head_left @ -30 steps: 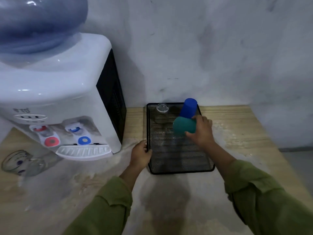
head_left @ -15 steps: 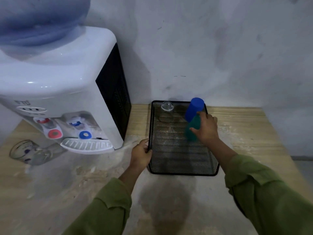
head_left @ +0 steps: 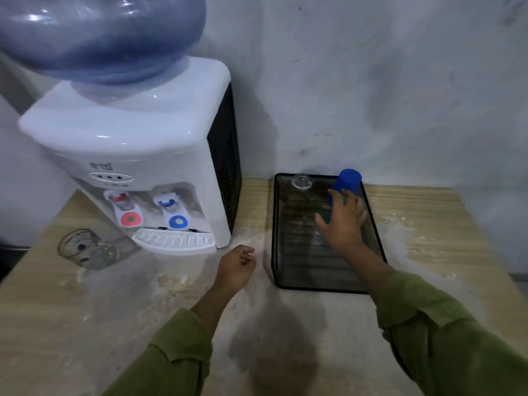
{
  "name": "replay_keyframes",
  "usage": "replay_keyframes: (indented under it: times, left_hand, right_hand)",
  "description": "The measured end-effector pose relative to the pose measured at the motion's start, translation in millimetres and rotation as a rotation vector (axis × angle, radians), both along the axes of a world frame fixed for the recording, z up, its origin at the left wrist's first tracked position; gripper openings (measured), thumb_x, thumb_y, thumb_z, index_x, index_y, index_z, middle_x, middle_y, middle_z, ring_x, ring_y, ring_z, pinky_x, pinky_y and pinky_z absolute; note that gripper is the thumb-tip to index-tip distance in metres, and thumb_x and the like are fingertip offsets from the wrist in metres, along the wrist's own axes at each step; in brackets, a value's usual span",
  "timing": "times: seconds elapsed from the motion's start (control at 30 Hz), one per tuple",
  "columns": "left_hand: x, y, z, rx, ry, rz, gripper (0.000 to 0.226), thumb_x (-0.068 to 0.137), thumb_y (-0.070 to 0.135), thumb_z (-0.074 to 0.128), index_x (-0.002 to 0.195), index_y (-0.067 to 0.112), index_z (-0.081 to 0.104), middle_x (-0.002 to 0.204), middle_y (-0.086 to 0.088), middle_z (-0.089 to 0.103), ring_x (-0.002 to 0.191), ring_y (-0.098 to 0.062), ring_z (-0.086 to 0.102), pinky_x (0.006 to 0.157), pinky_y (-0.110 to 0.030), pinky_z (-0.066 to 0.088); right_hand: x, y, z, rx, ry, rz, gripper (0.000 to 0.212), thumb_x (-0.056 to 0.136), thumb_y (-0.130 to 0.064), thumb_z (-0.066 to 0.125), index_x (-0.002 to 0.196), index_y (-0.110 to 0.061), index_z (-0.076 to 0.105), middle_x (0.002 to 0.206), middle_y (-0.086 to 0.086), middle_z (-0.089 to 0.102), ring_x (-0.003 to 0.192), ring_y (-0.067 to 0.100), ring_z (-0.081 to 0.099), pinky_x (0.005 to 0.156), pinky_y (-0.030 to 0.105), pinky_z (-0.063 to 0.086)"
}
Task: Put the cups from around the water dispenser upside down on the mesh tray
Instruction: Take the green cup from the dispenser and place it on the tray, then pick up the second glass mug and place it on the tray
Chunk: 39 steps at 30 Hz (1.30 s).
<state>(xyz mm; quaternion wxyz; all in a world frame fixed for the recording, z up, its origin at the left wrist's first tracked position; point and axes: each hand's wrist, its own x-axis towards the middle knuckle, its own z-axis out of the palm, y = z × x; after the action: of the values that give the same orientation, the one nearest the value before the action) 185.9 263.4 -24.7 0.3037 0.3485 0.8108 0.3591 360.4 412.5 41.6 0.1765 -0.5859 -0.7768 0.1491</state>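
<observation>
Green cup (head_left: 328, 217) now under right hand (head_left: 344, 221)

Water dispenser (head_left: 137, 144): glossy white plastic. Right of it, mesh tray (head_left: 288, 252): black metal mesh, matt. Table (head_left: 428, 224) beneath: pale wood grain, scuffed. Sleeves: green cloth.

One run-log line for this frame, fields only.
right hand: on teal cup, mesh tray | left hand: empty, off tray | blue cup: inverted | glass mug: pending

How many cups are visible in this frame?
4: clear glass and blue cup at the mesh tray's far end, teal cup under the right hand, glass mug left of the dispenser.
</observation>
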Motion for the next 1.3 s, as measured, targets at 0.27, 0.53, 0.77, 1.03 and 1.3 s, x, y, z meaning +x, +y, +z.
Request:
replay_keyframes:
  times: [0.27, 0.53, 0.77, 1.03, 1.3]
  left_hand:
    - [-71, -76, -1, -0.075, 0.015, 0.124, 0.024, 0.086, 0.012, 0.061, 0.110, 0.011, 0.065, 0.098, -0.001, 0.063, 0.088, -0.015, 0.059, 0.088, -0.025, 0.048]
    - [-162, -167, -8, -0.079, 0.146, 0.280, 0.024, 0.082, 0.008, 0.064, 0.106, 0.005, 0.067, 0.099, -0.012, 0.071, 0.097, -0.027, 0.065, 0.087, -0.026, 0.044]
    - [-238, -199, 0, -0.027, 0.149, 0.508, 0.049, 0.075, 0.013, 0.076, 0.117, 0.000, 0.055, 0.103, -0.025, 0.068, 0.098, -0.037, 0.065, 0.088, -0.039, 0.048]
    - [-296, -176, 12, 0.056, 0.195, 0.415, 0.096, 0.064, 0.018, 0.086, 0.141, 0.000, 0.031, 0.138, -0.024, 0.045, 0.122, -0.036, 0.051, 0.101, -0.051, 0.047]
    - [-294, -159, 15, 0.098, 0.218, 0.449, 0.078, 0.062, 0.029, 0.087, 0.124, 0.002, 0.047, 0.121, -0.019, 0.060, 0.108, -0.034, 0.061, 0.091, -0.043, 0.053]
  right_hand:
    - [-67, -78, -16, -0.037, -0.067, 0.239, 0.051, 0.085, -0.033, 0.058, 0.131, -0.016, 0.044, 0.137, 0.012, 0.042, 0.129, 0.030, 0.031, 0.106, 0.042, 0.027]
    - [-144, -155, -54, -0.259, -0.187, 0.491, 0.064, 0.081, -0.037, 0.061, 0.138, -0.020, 0.037, 0.143, 0.010, 0.035, 0.133, 0.030, 0.029, 0.109, 0.041, 0.025]
    - [-167, -177, -96, -0.462, -0.331, 0.523, 0.078, 0.079, -0.053, 0.055, 0.142, -0.034, 0.013, 0.160, 0.007, -0.016, 0.146, 0.032, -0.017, 0.116, 0.055, -0.004]
    - [-161, -171, -97, -0.504, -0.383, 0.566, 0.087, 0.082, -0.058, 0.054, 0.147, -0.040, -0.001, 0.158, 0.001, -0.028, 0.144, 0.024, -0.028, 0.116, 0.053, -0.011]
    - [-163, -169, -101, -0.497, -0.399, 0.560, 0.088, 0.081, -0.060, 0.054, 0.147, -0.041, -0.002, 0.157, -0.001, -0.028, 0.144, 0.023, -0.028, 0.117, 0.051, -0.012]
